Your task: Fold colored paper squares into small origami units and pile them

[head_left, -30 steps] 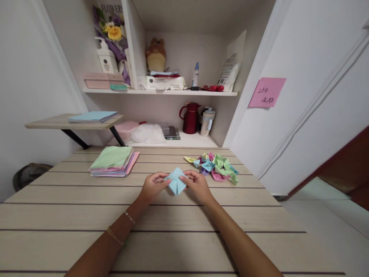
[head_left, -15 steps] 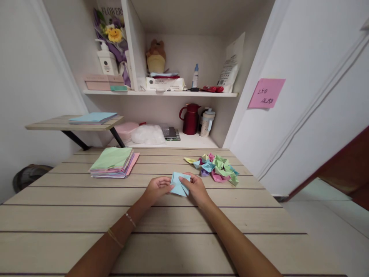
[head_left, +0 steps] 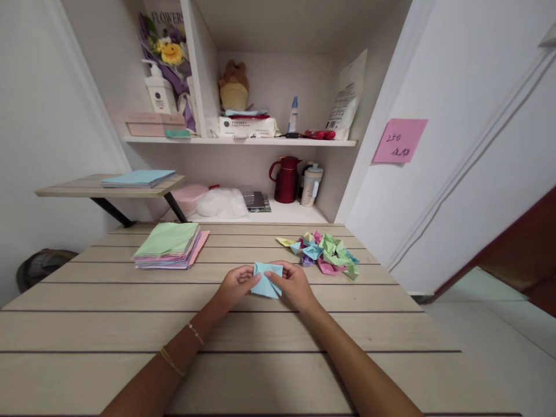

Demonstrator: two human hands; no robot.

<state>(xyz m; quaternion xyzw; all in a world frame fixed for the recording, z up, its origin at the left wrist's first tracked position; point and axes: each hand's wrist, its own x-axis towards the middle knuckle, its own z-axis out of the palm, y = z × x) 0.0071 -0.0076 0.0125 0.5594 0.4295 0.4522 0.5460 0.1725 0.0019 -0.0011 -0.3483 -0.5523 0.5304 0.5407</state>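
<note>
1. In hand: the blue paper (head_left: 266, 289) is at the centre of the frame, just below the middle, in front of the wooden desk (head_left: 278, 333). Whether it touches the desktop, I cannot tell.
2. Grip: the left hand (head_left: 234, 284) pinches the paper's left side, thumb on the near face; the right hand (head_left: 299, 285) pinches its right side, thumb pressed on the face near the top. Both are closed on it, fingers mostly hidden behind.
3. Stage of this piece: it is a small, flat, squarish packet with a slanting edge at its lower right. I judge it part-folded, since it lacks the raised shape of the finished-looking ones.
4. Done: the folded pieces (head_left: 332, 248) lie in a loose heap right of centre, in green, blue, pink, yellow and purple; overlap prevents a sure count.
5. Left: the paper stack (head_left: 166, 239), left of centre with green on top, looks flat and unfolded. More sheets (head_left: 139, 177), blue uppermost, lie on the riser (head_left: 76, 185) further left. By the look of it, much paper remains.
</note>
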